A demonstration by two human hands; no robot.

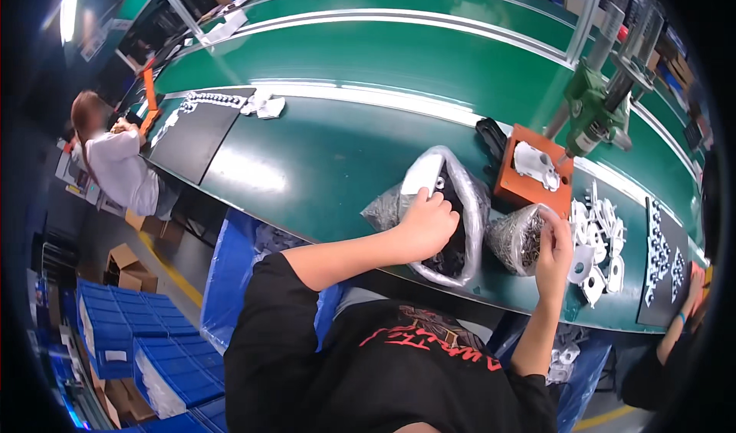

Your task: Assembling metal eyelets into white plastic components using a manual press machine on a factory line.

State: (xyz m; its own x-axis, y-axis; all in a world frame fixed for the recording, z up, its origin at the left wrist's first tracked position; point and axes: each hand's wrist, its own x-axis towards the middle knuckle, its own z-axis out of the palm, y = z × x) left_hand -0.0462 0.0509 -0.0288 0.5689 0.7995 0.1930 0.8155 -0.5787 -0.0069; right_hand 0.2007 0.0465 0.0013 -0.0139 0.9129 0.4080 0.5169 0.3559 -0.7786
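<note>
On the green bench, a large clear plastic bag stands with its mouth folded open and dark parts inside. My left hand is over this bag, its fingers closed on the lower edge of a white plastic part. To the right is a smaller clear plastic bag full of small metal pieces. My right hand is at that bag's right rim with thumb and fingers drawn together. What lies between these fingertips is too small to make out.
An orange block carrying a white part sits beneath a green bench press. White plastic parts are heaped to the right, beside a dark mat with rows of parts. Co-workers are at both ends. Blue bins stand lower left.
</note>
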